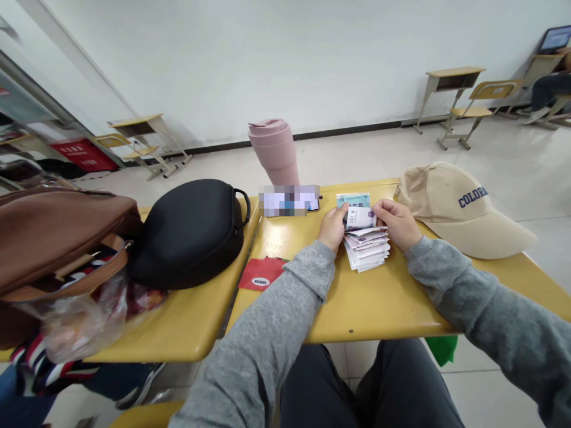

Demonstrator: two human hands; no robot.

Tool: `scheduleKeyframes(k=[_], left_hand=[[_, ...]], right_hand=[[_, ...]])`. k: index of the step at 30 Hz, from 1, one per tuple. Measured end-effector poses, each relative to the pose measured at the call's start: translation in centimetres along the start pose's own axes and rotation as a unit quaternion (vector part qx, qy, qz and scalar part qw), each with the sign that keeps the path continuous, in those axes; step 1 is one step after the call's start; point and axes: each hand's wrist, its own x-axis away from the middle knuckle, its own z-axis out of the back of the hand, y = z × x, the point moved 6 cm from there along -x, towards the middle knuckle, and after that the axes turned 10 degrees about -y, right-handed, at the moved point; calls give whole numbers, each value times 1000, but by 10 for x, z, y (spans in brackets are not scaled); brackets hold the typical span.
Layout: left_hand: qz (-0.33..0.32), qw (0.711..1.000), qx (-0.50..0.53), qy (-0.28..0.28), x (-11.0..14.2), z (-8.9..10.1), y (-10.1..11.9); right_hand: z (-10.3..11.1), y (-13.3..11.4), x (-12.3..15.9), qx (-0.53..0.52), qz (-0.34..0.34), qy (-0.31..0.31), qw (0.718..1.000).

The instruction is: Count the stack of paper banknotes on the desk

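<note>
Between my hands is a small white printed paper slip [360, 218] with dark lettering and purple marks. My left hand [332, 228] pinches its left edge, with fingers closed. The fingers of my right hand [396, 222] are closed on its right side. Below the slip, a thick pile of folded white papers [367, 249] lies on the yellow desk [392, 309], its layers fanned unevenly toward me. Just beyond the slip is a teal printed card [352, 200], partly covered by it. How the slip joins the pile, if it does, is hidden.
A beige cap [455, 202] lies right of my hands. To the left are a red packet [259, 274], a phone [285, 201] with a blurred screen and a pink tumbler [277, 151]. A black case [187, 232] and brown bag [62, 232] occupy the adjoining desk.
</note>
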Motion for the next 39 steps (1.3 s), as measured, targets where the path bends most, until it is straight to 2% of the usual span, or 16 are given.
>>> scheduleKeyframes(k=[39], left_hand=[[-5,1000,21,4,2,-3,2]], right_hand=[[-2,1,0,-7,-8,-5,1000]])
